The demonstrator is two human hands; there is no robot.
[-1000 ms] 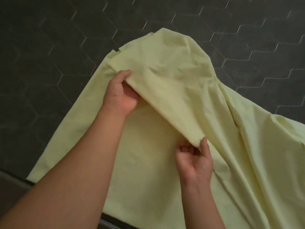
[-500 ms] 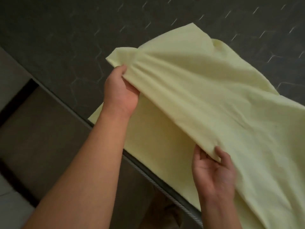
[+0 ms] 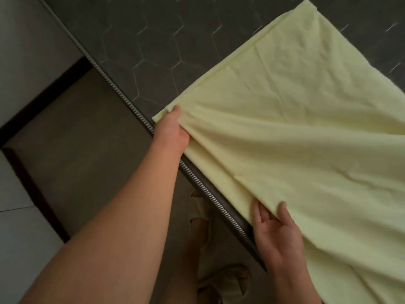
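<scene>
We are handling a pale yellow sheet (image 3: pixel 295 128), a thin, soft cotton-like fabric, plain and unpatterned, with fine creases across its upper part. Long, shallow folds fan out from the corner we are holding. It lies spread on the dark grey mattress (image 3: pixel 153 40), running from the near edge out to the far right, with its lower right part hanging past the mattress edge. The fabric looks doubled, as a second layer shows along the near border. Our left hand (image 3: pixel 173 130) pinches the sheet's near-left corner, thumb on top and fingers beneath, right at the mattress edge. Our right hand (image 3: pixel 276 233) is turned palm up further along the same border. Its fingertips are tucked under the hem and its thumb lies on top, so it too grips the fabric. The mattress is quilted in a hexagon pattern and trimmed with a twisted silver piping (image 3: pixel 122 93) that runs diagonally under both hands. Below it we see the grey floor (image 3: pixel 76 139) and a foot in a beige sandal (image 3: pixel 223 279).
</scene>
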